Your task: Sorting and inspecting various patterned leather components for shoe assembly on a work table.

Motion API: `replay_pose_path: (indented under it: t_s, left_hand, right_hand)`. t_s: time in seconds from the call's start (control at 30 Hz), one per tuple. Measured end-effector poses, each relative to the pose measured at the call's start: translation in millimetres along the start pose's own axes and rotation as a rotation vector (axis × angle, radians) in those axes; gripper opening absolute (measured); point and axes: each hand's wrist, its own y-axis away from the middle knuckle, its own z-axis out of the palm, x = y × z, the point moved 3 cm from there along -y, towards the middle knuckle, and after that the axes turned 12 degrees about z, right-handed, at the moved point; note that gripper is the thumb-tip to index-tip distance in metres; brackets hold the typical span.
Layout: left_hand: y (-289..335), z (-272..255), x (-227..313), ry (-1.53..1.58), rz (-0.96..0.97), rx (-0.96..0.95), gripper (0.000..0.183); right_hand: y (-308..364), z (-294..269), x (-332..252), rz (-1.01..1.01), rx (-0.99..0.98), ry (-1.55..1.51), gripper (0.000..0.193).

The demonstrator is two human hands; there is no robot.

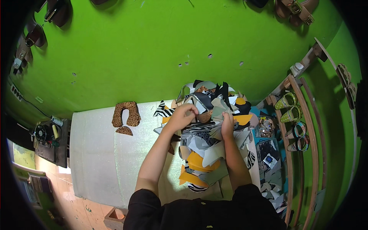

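Note:
A tall heap of cut material scraps (199, 138), in grey, black, yellow, zebra and leopard print, lies on the right half of the table. My left hand (183, 117) is closed at the heap's upper part, its fingertips pinched at the edge of a dark grey and white scrap (202, 100). My right hand (227, 125) grips a grey-green scrap (218, 110) just to the right, thumb on top. Apart from the heap, a U-shaped leopard-print piece (132, 109) and a small half-round leopard-print piece (124, 131) lie flat to the left.
The table (94, 153) has a pale, shiny cover and stands against a green wall (142, 57). At the right are a wooden rack (303, 153) with sandals (290, 100) and bins of scraps (268, 147). A dark side table (53, 147) with tools stands at the left.

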Motion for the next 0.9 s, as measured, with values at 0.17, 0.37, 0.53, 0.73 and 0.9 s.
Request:
replay_pose_path:
  t_s: [0.17,0.37,0.53,0.73,0.9]
  left_hand:
    - [-35,8,-12,-0.686,0.235,0.061,0.019]
    - [-19,13,-16,-0.669,0.316,-0.041,0.009]
    - [16,-12,-11,-0.683,0.514,-0.001,0.008]
    - [39,-20,19,-0.783,0.722,0.063,0.011]
    - [67,-30,35,-0.602,0.488,0.249,0.017]
  right_hand:
    - [4,8,0,0.036,0.009,-0.061,0.036]
    - [10,3,-4,-0.003,0.053,0.046,0.032]
    - [9,2,-7,-0.069,0.085,0.099,0.020]
    - [4,4,-5,0.009,0.047,0.005,0.026]
    - [5,4,-8,0.094,0.024,-0.085,0.031]
